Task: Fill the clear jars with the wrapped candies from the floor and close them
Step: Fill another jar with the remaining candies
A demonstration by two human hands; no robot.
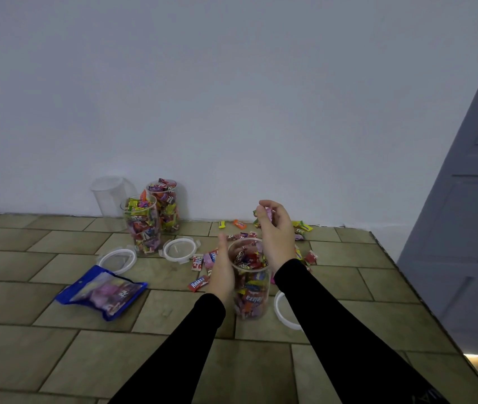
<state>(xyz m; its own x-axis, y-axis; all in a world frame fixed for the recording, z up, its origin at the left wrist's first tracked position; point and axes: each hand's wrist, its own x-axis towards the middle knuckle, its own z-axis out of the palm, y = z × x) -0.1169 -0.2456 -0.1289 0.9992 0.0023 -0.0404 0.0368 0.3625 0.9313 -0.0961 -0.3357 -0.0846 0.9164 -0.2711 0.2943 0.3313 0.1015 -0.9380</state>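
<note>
Near centre on the tiled floor (57,301): an open clear jar (251,298), partly filled with wrapped candies. Left hand (222,268) flat against its left side, fingers straight. Right hand (275,228) above the rim, fingers curled round a pink candy (268,212). Loose candies (203,259) scattered just left of and beyond the jar. Farther left by the wall: two full open jars (144,225), an empty jar (109,199). Between them and the near jar, two lids (180,249). A third lid (283,312) right of the near jar. Blue bag (103,291) near left.
</note>
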